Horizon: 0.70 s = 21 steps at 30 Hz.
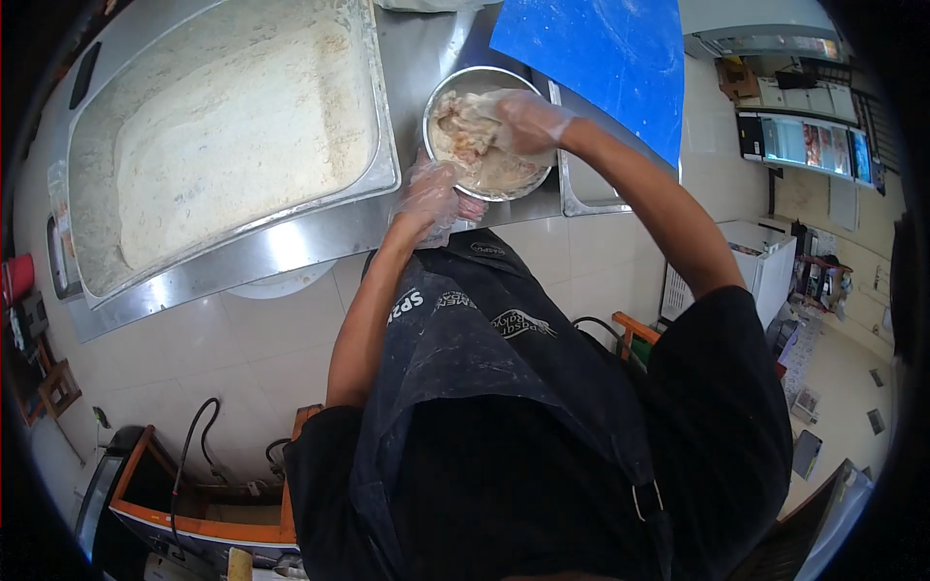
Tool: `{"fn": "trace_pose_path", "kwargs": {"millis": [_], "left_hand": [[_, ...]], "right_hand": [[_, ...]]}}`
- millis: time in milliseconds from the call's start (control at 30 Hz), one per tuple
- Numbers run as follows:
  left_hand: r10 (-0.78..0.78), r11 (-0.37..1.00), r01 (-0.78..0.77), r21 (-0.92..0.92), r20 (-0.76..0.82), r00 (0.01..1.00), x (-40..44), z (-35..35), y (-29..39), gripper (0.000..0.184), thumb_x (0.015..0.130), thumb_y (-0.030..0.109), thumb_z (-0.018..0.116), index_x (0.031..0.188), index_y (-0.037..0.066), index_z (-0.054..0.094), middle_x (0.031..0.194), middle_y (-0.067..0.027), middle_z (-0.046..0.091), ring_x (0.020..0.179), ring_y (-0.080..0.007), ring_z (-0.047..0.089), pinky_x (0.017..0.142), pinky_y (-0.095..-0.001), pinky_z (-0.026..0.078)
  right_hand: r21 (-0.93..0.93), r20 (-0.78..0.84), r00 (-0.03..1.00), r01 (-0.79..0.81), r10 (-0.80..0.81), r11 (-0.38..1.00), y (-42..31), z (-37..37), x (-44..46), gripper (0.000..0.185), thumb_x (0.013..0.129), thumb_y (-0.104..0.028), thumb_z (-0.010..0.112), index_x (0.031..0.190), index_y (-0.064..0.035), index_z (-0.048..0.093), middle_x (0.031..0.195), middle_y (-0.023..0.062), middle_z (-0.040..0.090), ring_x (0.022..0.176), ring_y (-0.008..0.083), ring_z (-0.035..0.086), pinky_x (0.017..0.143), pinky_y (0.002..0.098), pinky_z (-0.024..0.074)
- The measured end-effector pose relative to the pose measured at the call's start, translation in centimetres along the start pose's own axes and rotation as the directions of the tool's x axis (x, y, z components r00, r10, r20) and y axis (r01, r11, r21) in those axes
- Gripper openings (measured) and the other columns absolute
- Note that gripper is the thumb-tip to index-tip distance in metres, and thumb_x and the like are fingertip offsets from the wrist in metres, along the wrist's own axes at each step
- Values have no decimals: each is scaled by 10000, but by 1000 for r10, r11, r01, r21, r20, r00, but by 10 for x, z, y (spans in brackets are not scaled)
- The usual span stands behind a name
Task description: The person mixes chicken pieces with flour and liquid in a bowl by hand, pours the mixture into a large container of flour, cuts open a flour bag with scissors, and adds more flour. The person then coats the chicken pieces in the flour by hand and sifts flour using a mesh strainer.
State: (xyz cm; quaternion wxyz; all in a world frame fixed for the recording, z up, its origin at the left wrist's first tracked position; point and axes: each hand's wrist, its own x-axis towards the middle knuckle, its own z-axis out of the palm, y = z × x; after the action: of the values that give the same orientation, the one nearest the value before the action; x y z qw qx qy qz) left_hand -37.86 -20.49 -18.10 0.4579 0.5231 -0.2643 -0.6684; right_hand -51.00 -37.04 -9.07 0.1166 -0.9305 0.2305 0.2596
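Note:
A round metal bowl (536, 184) stands on the steel counter, holding pale, wet, battered pieces (465, 128) in cloudy liquid. My right hand (528, 121), in a clear plastic glove, reaches into the bowl from the right. Its fingers are blurred and partly hidden among the pieces, so their grip cannot be made out. My left hand (431, 194), also in a clear glove, is closed at the bowl's lower left rim. To the left lies a large rectangular metal tray (387, 160) filled with white flour (232, 145).
A blue sheet (605, 58) lies at the upper right, over part of another metal tray (591, 194). The steel counter's front edge (320, 232) runs below the flour tray. Behind, a display fridge (809, 145) and a white chest (756, 257) stand at the right.

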Motion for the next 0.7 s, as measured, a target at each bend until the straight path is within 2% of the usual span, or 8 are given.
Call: {"fn": "trace_pose_path", "kwargs": {"millis": [33, 167, 267, 367, 467, 600, 633, 700], "left_hand": [[32, 996, -34, 84, 19, 999, 4, -2, -7, 309, 896, 178, 460, 1157, 18, 422, 981, -133, 552, 853, -187, 553, 708, -304, 469], [16, 997, -18, -76, -22, 1000, 0, 2, 1, 395, 882, 166, 500, 1223, 39, 347, 997, -151, 548, 846, -183, 570, 679, -302, 486], [-8, 988, 3, -154, -30, 1000, -7, 5, 10, 349, 881, 184, 501, 1173, 27, 394, 995, -122, 546, 862, -166, 554, 701, -291, 477], [-34, 994, 29, -103, -46, 998, -13, 6, 21, 273, 891, 214, 465, 1045, -2, 531, 991, -68, 546, 878, -133, 514, 738, -274, 446], [-25, 992, 18, -126, -53, 998, -7, 9, 13, 269, 892, 207, 457, 1045, -1, 532, 988, -70, 552, 872, -132, 526, 724, -266, 454], [-25, 981, 32, -193, 40, 999, 9, -5, -13, 308, 888, 226, 506, 1108, 19, 451, 962, -84, 556, 819, -140, 555, 677, -280, 485], [4, 976, 7, -217, 53, 999, 15, -8, -27, 353, 886, 236, 531, 1143, 28, 408, 955, -90, 556, 796, -146, 566, 656, -289, 498], [-103, 945, 142, -296, 143, 984, 3, -7, -5, 337, 888, 248, 530, 1115, 22, 424, 946, -85, 557, 790, -141, 554, 659, -285, 487]], "right_hand": [[-34, -65, 996, 63, -65, 997, 0, 1, -14, 429, 708, -157, 543, 1124, -52, 544, 974, 222, 572, 959, 341, 561, 867, 387, 447], [-260, -190, 955, 176, -229, 949, 1, 32, -33, 448, 704, -141, 544, 1151, -136, 556, 985, 193, 584, 966, 317, 568, 861, 394, 447], [-226, 110, 991, 97, -73, 969, -16, 31, -10, 339, 725, -136, 531, 1053, -77, 592, 911, 167, 605, 894, 295, 597, 799, 367, 477], [-328, -87, 984, 121, -158, 937, -2, 60, 18, 270, 745, -186, 501, 923, -3, 588, 788, 153, 608, 759, 254, 603, 702, 347, 491], [-353, -96, 995, -3, -33, 936, 0, 52, 27, 260, 739, -178, 497, 893, 10, 590, 750, 164, 590, 693, 271, 593, 662, 360, 480], [-19, 19, 996, 90, -90, 996, 10, 43, 1, 412, 749, -205, 531, 1101, 9, 553, 757, 188, 586, 703, 334, 586, 698, 409, 475], [-224, 73, 989, 144, -131, 964, -2, 26, -21, 451, 779, -193, 519, 1211, -60, 509, 877, 167, 614, 826, 321, 594, 837, 398, 455], [-299, -276, 885, 293, -376, 908, -16, 16, -25, 433, 771, -187, 529, 1193, -95, 532, 962, 151, 612, 925, 306, 575, 924, 389, 406]]}}
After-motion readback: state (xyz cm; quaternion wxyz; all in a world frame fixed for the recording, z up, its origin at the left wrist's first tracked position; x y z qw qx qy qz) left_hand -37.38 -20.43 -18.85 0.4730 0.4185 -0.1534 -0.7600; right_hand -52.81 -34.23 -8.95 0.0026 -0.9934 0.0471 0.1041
